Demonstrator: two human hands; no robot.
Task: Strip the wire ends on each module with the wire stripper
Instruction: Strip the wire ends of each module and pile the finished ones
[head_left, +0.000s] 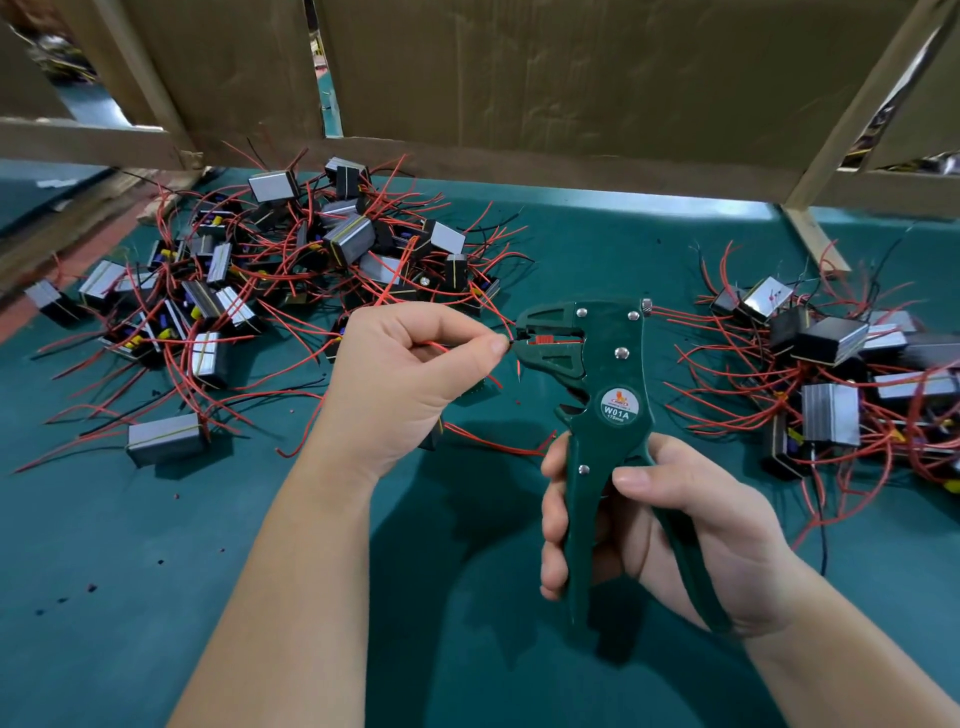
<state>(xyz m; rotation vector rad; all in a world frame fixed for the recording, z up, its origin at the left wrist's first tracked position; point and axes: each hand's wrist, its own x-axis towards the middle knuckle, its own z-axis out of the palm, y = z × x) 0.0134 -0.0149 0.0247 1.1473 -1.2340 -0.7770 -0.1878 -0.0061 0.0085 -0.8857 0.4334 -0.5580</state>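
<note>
Head view: left grip (410, 374) pinching red wire (435, 344) between thumb and forefinger, wire tip at mouth of wire stripper (618, 374), just right of fingertips. Right grip (675, 525) clasped round green stripper handles, tool upright above bench (156, 545). Left module pile (291, 260) behind left grip, right module pile (831, 364) beside stripper, both tangled in red leads
</note>
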